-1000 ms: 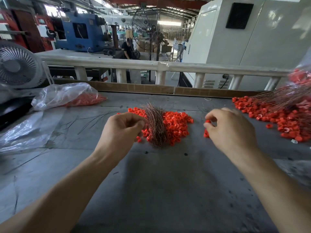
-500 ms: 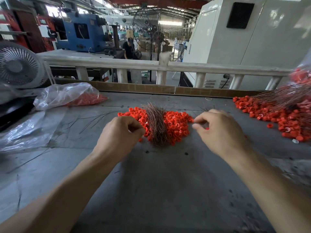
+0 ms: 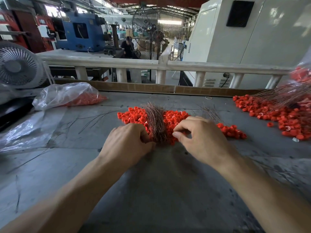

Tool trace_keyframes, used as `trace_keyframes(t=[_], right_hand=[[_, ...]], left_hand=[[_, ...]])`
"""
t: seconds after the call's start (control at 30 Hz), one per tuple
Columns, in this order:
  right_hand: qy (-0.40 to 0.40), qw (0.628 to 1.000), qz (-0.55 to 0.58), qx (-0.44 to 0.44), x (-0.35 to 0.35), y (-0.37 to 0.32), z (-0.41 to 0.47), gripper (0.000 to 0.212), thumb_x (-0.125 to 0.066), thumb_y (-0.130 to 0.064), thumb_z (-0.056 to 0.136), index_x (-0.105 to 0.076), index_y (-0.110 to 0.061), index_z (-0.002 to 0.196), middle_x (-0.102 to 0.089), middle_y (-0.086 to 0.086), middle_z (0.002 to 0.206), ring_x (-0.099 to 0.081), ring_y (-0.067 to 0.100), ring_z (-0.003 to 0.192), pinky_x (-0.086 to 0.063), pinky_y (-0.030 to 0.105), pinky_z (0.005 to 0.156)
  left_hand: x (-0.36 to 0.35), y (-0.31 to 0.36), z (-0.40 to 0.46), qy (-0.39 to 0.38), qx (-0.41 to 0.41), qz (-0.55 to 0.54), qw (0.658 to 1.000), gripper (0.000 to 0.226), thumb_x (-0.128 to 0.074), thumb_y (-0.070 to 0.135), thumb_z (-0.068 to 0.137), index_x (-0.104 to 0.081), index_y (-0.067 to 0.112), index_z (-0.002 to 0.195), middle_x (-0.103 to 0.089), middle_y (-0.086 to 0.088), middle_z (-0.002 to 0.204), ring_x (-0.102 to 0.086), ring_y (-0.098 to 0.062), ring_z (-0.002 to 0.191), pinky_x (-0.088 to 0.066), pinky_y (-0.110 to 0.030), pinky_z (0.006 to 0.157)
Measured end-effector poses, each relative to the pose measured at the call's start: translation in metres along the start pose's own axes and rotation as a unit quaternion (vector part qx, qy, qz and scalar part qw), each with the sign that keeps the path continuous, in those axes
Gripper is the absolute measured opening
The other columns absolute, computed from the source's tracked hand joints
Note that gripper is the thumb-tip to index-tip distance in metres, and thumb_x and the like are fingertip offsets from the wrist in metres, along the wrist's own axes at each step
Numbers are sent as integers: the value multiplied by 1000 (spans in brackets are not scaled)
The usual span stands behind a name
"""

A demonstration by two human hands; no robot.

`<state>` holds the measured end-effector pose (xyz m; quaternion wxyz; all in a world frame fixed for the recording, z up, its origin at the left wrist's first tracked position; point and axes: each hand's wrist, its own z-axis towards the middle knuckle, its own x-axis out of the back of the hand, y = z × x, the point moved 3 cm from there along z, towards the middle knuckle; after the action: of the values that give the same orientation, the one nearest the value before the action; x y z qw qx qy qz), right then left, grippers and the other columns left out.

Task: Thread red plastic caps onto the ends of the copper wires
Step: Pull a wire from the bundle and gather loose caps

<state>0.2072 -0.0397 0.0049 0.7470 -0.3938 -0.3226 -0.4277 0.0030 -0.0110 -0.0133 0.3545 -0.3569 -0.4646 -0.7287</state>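
Left hand (image 3: 129, 145) curled against the base of a bristly bundle of thin copper wires (image 3: 155, 121) lying across a heap of small round red plastic caps (image 3: 175, 118) mid-table (image 3: 159, 190). Right hand (image 3: 202, 140) pinches thumb to forefinger beside the bundle; pinched item too small to tell. Crinkled clear plastic bag (image 3: 65, 95) far left holds more caps.

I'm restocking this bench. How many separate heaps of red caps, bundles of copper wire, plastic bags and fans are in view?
Red cap heaps: 2 loose, second
Copper wire bundles: 2, second
Plastic bags: 2, second
Fans: 2, second
Total: 8
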Motion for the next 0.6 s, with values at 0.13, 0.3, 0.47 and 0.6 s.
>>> trace_keyframes(t=[0.13,0.3,0.47,0.6], right_hand=[[-4,1000,3,7,-1,-1,-1,9,-71,-35,92,-75,-26,91,-67,-14,89,-57,7,93,-52,37,84],[-12,1000,9,5,-1,0,-1,9,-72,-36,92,-75,-27,92,-67,-14,90,-58,7,92,-53,38,83],[-12,999,38,-2,-1,2,0,5,-73,-28,92,-77,-26,94,-69,-13,91,-60,5,90,-51,32,83],[-5,979,202,-21,-1,-1,-1,18,-77,-18,90,-77,-29,104,-72,-15,100,-64,0,97,-47,15,85]], left_hand=[[3,11,-1,4,-82,7,997,22,-80,36,75,-60,30,82,-58,15,80,-51,-3,74,-31,-14,63],[3,25,-4,12,-192,38,981,10,-73,33,88,-69,34,96,-54,19,91,-52,-6,91,-35,-24,82],[4,23,-5,17,-177,-42,983,9,-74,25,87,-72,33,88,-60,19,87,-54,0,84,-35,-11,70],[12,23,-5,26,-120,-277,953,18,-82,15,83,-74,30,80,-69,11,75,-60,-8,65,-45,-16,61]])
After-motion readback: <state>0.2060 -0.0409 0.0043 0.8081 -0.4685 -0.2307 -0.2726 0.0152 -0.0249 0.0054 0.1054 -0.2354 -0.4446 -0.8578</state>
